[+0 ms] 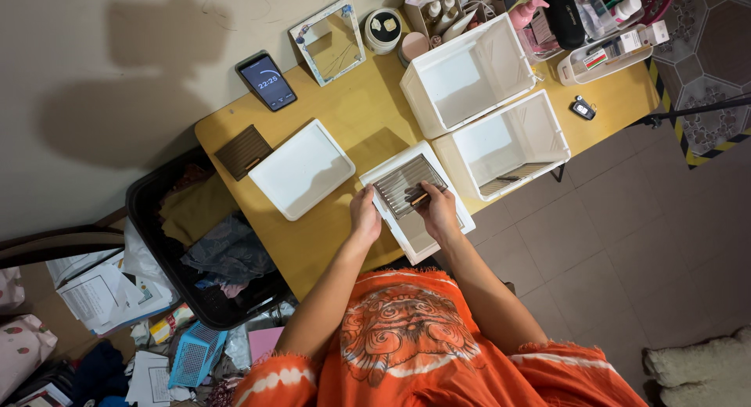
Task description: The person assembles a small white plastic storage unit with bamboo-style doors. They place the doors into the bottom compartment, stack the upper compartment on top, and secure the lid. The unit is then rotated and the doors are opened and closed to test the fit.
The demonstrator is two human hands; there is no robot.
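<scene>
A dark phone [267, 81] with lit screen leans at the table's back edge (left of a small mirror [332, 41]).

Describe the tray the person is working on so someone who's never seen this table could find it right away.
Start at the yellow table and go to its near edge, where the left hand and right hand meet. Between them lies a shallow white tray. Unlike the plain white lid and two deep empty bins, it carries a dark slatted grille.
</scene>
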